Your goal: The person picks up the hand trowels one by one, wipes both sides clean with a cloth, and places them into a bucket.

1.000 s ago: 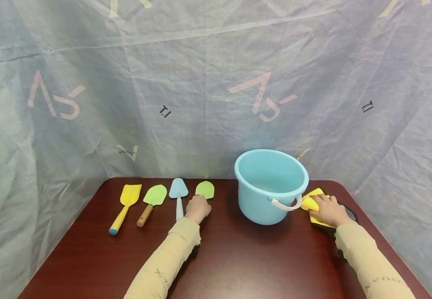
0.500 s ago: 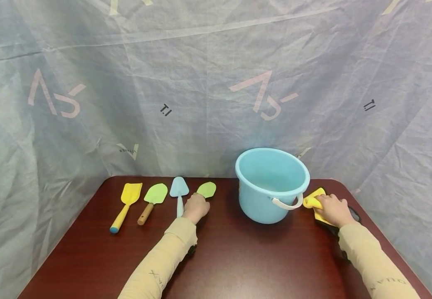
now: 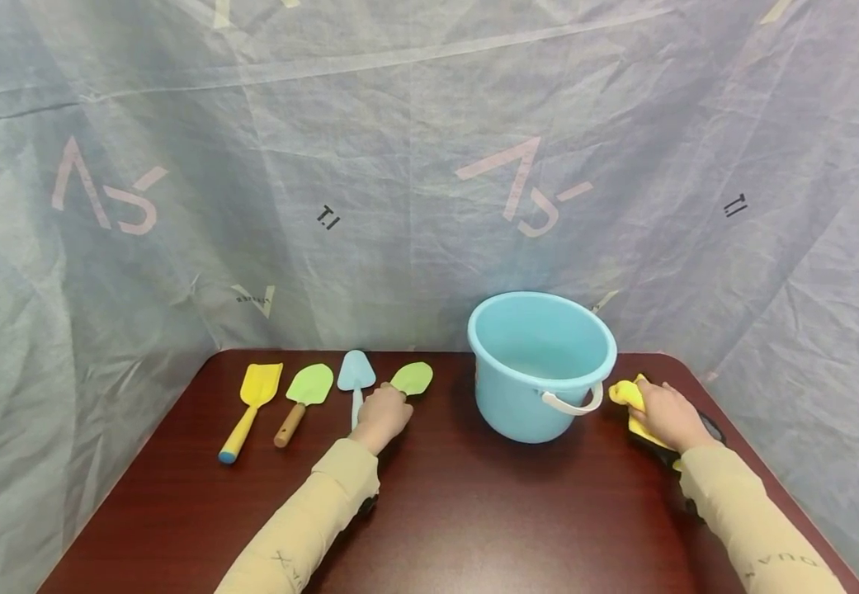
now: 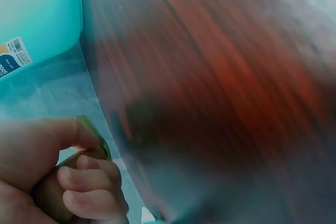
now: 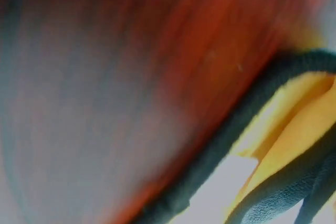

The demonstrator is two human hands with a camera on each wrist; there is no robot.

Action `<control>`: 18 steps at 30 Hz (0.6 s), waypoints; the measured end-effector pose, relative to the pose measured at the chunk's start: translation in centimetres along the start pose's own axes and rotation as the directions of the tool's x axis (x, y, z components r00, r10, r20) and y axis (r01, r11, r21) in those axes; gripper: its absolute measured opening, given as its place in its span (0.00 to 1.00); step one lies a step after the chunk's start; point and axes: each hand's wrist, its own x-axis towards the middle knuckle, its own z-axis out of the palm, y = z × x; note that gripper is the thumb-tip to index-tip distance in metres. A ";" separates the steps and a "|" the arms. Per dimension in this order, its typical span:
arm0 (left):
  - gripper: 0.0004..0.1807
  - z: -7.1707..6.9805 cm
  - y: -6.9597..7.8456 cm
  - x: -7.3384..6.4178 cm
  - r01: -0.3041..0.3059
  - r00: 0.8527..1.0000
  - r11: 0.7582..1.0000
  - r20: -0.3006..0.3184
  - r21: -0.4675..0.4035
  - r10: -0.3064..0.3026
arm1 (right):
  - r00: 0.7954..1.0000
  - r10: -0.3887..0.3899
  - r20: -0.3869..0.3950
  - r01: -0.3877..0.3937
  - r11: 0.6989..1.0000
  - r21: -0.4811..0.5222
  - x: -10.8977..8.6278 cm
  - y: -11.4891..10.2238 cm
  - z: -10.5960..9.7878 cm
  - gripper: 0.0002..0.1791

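My left hand (image 3: 382, 414) grips a small trowel by its handle; its green blade (image 3: 412, 377) points away to the right. In the left wrist view, curled fingers wrap the wooden handle (image 4: 55, 198). My right hand (image 3: 672, 417) grips a bunched yellow cloth with dark edging (image 3: 627, 394) at the table's right side. The right wrist view shows its yellow fabric (image 5: 296, 132), dark trim and a pale patch, but not the fingers. A light blue bucket (image 3: 526, 412) with a white handle stands between the hands.
Left of my left hand lie a light blue trowel (image 3: 356, 371), a green trowel with a wooden handle (image 3: 310, 385) and a yellow shovel (image 3: 259, 388). A grey fabric sheet (image 3: 399, 165) hangs behind the dark red table (image 3: 518, 520).
My right hand has shifted to the right, and the yellow cloth is more bunched in it. The left hand has moved slightly left, and its trowel's blade has turned rightward.
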 end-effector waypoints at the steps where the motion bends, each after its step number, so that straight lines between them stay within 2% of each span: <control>1: 0.08 -0.2 -0.1 -0.1 -0.019 1.000 1.000 -0.008 0.021 0.020 | 1.000 0.013 0.004 -0.013 1.000 0.001 0.0 0.1 -0.1 0.22; 6: 0.07 -1.2 -0.7 -0.5 -0.082 0.996 0.989 -0.009 0.120 0.084 | 0.998 0.060 0.024 -0.061 0.998 0.022 0.0 0.3 -1.2 0.19; 13: 0.06 -2.7 -1.5 -1.2 -0.143 0.989 0.968 -0.010 0.207 0.149 | 0.997 0.065 0.031 -0.066 0.998 0.015 -0.2 -0.5 -3.5 0.17; 18: 0.12 -3.7 -2.1 -1.6 -0.149 0.986 0.963 -0.038 0.224 0.161 | 0.994 0.105 0.016 -0.105 0.994 0.030 -0.2 -1.0 -5.1 0.17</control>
